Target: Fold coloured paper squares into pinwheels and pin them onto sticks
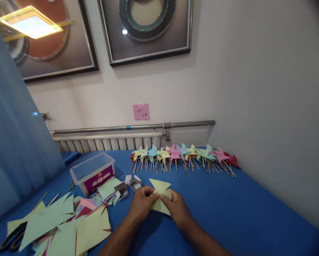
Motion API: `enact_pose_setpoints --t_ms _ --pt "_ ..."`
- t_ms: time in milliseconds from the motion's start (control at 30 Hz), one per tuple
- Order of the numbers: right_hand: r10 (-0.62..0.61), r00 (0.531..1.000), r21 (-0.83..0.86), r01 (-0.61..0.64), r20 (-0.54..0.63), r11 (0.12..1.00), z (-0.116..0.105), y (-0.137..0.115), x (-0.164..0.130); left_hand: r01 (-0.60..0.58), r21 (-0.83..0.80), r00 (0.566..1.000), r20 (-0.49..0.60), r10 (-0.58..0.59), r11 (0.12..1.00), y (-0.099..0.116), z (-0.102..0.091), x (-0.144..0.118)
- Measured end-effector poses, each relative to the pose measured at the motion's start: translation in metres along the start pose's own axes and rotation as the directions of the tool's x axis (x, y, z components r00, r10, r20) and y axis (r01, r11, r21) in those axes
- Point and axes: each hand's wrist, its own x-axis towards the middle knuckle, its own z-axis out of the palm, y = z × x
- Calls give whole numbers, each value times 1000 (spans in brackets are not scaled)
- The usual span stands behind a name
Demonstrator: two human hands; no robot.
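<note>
A pale yellow paper square (160,185), cut in from its corners, is held just above the blue table between both my hands. My left hand (144,201) pinches it from the left, thumb close to its centre. From the right, my right hand (176,208) grips it, and that thumb also presses near the middle. The fingers behind the paper are partly hidden. Two small open boxes, a grey one (121,191) and a white one (135,182), stand just left of my left hand; what they hold is too small to name.
Finished paper pinwheels (174,153) on sticks lie in a row along the back. At left are a clear plastic tub (94,170), piles of cut paper sheets (92,227) and black-handled scissors (12,239). A blue curtain (17,142) hangs at the left; a radiator pipe (108,129) runs behind.
</note>
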Motion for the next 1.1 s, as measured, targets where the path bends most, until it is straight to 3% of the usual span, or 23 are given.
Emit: enact_pose_setpoints --t_ms 367,833,1100 --pt "-4 1000 -4 4 1 1000 -2 10 6 -41 68 997 -61 45 997 1 5 -3" --pt "-15 998 61 11 65 998 0 2 1 -1 -12 998 -66 0 1000 -3 5 0" --pt "-109 990 43 105 87 993 -3 -10 -4 115 -76 983 -132 -125 990 1 -13 11"
